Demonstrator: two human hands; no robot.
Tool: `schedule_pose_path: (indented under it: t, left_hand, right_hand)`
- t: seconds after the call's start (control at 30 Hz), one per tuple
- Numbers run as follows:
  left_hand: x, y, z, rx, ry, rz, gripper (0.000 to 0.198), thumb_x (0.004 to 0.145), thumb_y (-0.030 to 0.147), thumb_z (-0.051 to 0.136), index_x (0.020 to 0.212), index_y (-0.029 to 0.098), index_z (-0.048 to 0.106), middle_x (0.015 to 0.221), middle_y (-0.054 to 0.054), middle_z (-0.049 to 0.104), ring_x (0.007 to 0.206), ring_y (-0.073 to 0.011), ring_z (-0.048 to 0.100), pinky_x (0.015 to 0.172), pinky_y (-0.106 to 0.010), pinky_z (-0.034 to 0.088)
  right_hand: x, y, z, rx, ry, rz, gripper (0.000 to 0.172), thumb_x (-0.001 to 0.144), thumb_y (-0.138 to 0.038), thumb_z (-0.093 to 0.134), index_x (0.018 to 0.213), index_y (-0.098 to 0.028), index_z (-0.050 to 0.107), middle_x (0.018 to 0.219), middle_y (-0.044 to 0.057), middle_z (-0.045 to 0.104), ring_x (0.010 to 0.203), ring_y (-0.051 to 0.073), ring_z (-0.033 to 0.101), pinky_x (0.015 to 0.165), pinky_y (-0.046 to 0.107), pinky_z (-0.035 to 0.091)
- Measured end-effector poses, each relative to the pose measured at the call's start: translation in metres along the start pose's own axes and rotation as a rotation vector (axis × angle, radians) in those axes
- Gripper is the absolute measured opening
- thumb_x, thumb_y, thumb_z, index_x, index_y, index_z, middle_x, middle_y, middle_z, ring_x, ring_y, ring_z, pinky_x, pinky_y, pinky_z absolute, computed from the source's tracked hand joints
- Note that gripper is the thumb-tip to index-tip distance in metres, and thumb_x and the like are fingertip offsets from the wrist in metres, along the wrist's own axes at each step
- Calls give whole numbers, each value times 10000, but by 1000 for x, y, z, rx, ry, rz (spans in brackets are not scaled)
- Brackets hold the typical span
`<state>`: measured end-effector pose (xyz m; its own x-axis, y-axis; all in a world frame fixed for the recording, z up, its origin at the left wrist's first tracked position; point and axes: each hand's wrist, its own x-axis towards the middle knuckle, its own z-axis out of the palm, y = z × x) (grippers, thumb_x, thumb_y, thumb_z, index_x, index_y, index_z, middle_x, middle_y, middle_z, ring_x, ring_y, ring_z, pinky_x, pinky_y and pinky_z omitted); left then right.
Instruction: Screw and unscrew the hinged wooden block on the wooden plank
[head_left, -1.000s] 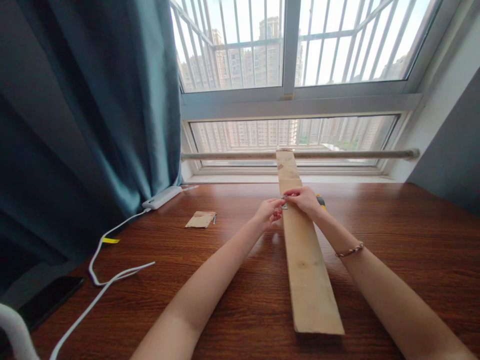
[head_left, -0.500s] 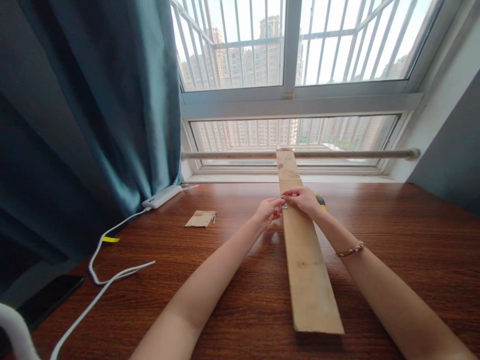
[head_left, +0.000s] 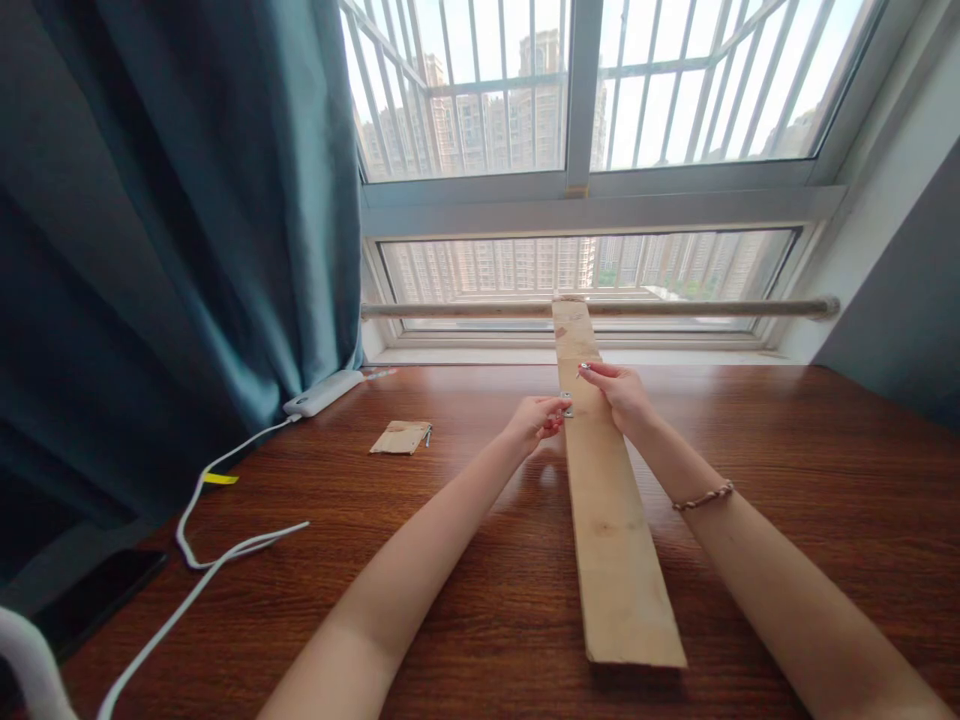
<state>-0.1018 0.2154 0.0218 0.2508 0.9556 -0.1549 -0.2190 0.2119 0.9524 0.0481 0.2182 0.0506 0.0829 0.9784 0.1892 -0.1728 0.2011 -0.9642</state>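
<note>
A long, pale wooden board point(head_left: 616, 530) lies lengthwise in front of me, its far part close to the window. At the board's left edge, my left hand point(head_left: 534, 420) pinches a small metal plate point(head_left: 568, 405) with holes, which rests against the wood. Above the board and a little farther off is my right hand point(head_left: 616, 390), its thumb and finger closed on a tiny screw-like piece point(head_left: 580, 374). That piece is too small to make out fully, and it is apart from the plate.
On the brown wooden tabletop point(head_left: 480, 590), a scrap of cardboard point(head_left: 399, 437) with small metal pins point(head_left: 428, 436) lies to the left. A white power bank point(head_left: 324, 393) with a white cable point(head_left: 196, 500) sits by the blue curtain point(head_left: 300, 200). A horizontal rail point(head_left: 690, 309) crosses before the window.
My right hand has lifted away from the plate and moved slightly right and farther off, carrying the tiny piece. The left hand has stayed at the plate. The black-and-yellow object behind the right wrist is now hidden.
</note>
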Motion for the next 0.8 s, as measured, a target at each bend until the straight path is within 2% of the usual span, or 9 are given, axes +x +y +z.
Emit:
schedule_pose_path:
  t: [0.23,0.37,0.47,0.57,0.7,0.73,0.8]
  left_hand:
    - [-14,27,-1,355,125,-22,278,567,327,776,531,131,581,559,-50,607,532,-114,568,534,-237,416]
    - [-15,39,-4,435,182,99,230,540,250,786,529,137,586,504,-29,590,501,-111,552,503,-226,411]
    - [-16,47,-21,416,250,228,226,494,212,799,539,143,589,511,-22,600,497,-111,550,492,-219,408]
    - [-23,53,-64,461,344,323,218,493,229,791,560,146,601,553,-31,626,510,-117,553,494,-221,408]
    - [-48,49,-157,686,647,382,190,508,230,766,576,154,606,573,-30,630,568,-165,585,537,-259,427]
    - [-55,47,-180,750,742,374,192,505,233,765,565,160,598,569,-29,628,585,-180,589,545,-268,429]
    - [-66,40,-220,822,853,362,178,515,235,760,582,166,610,609,-37,646,650,-204,609,581,-280,439]
  right_hand:
    - [-1,0,0,61,36,-2,432,482,-416,805,801,-143,702,726,46,693,612,152,607,598,280,484]
    - [-1,2,0,50,45,-19,411,492,-413,799,793,-150,707,739,45,690,633,152,599,615,283,477]
    - [0,3,-1,27,80,-27,412,490,-412,799,798,-153,710,707,35,680,602,142,574,587,280,457]
    - [0,4,-1,1,115,-36,429,490,-411,797,813,-143,710,663,21,660,531,110,516,534,267,421]
    - [-4,0,3,-32,130,-50,463,482,-420,795,829,-125,711,632,14,646,459,73,427,481,252,375]
    - [-6,-1,4,-37,129,-53,467,481,-423,793,829,-123,711,638,18,649,463,74,429,483,252,377]
    - [-9,-3,6,-42,124,-60,467,479,-427,793,826,-125,711,680,33,666,516,95,484,520,258,407]
